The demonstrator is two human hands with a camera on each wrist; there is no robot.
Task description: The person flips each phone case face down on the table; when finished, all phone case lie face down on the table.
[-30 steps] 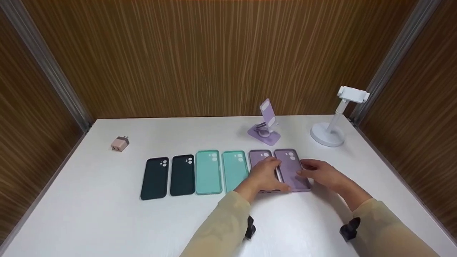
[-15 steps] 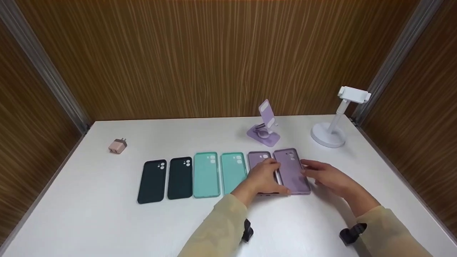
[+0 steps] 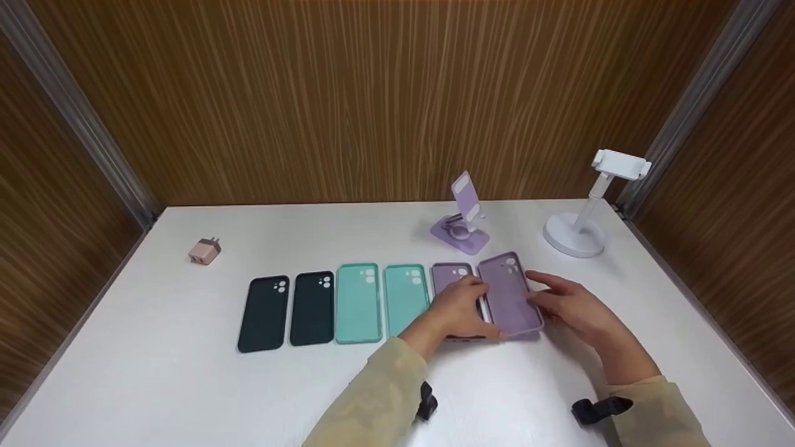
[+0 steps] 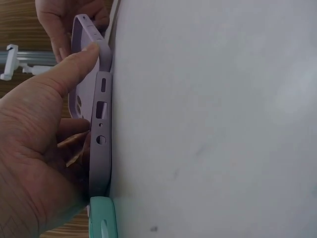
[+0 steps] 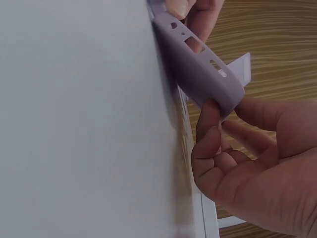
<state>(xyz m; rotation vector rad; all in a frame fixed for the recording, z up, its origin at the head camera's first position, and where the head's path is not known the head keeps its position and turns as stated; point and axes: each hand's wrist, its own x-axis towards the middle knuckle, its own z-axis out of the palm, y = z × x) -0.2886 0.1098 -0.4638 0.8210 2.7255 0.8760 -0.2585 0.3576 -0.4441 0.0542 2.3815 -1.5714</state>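
Note:
Seven is not needed to see the row: several phone cases lie side by side, and the rightmost purple phone case (image 3: 508,297) is tilted, its right side raised off the table. My right hand (image 3: 577,310) pinches that raised right edge between thumb and fingers; the right wrist view shows the fingers (image 5: 208,144) under it. With thumb at the bottom corner and fingertips by the left edge, my left hand (image 3: 458,308) holds the same case. Under my left hand, a second purple phone case (image 3: 443,277) lies flat, partly hidden. In the left wrist view my thumb (image 4: 79,67) touches the tilted case's corner.
Leftward lie two teal phone cases, the nearer one (image 3: 407,295) beside the other (image 3: 358,304), then two black phone cases, one (image 3: 312,310) beside another (image 3: 264,313). Behind stand a purple folding stand (image 3: 463,230) and a white phone stand (image 3: 574,236). A pink charger (image 3: 204,251) sits far left.
The rightmost purple case has gone from flat to tilted, its right side rising with my right hand. My left hand stays nearly in place.

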